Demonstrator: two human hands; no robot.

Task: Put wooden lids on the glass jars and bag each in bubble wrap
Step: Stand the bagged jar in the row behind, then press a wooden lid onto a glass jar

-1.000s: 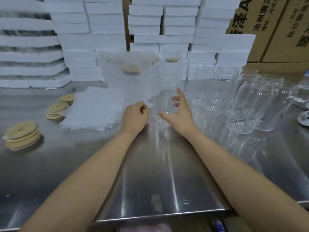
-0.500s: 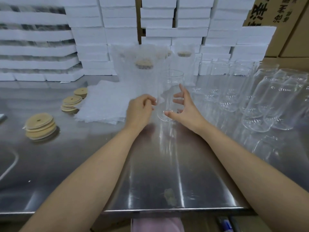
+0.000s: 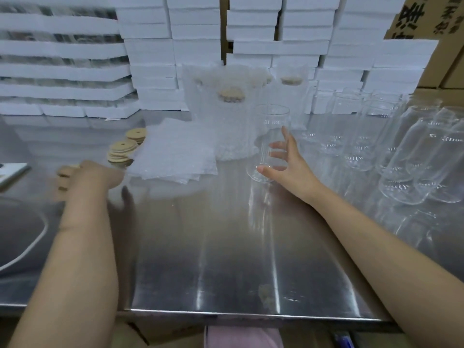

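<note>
The right hand (image 3: 288,163) cups an upright glass jar (image 3: 272,124) on the bench (image 3: 226,247). The left hand (image 3: 93,175), near the wooden lids (image 3: 123,150), is too blurred to tell its grasp.

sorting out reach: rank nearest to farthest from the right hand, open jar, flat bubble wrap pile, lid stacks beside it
1. open jar, in the right hand, centre
2. bubble wrap pile, to its left
3. lid stacks, farther left, past the pile
</note>
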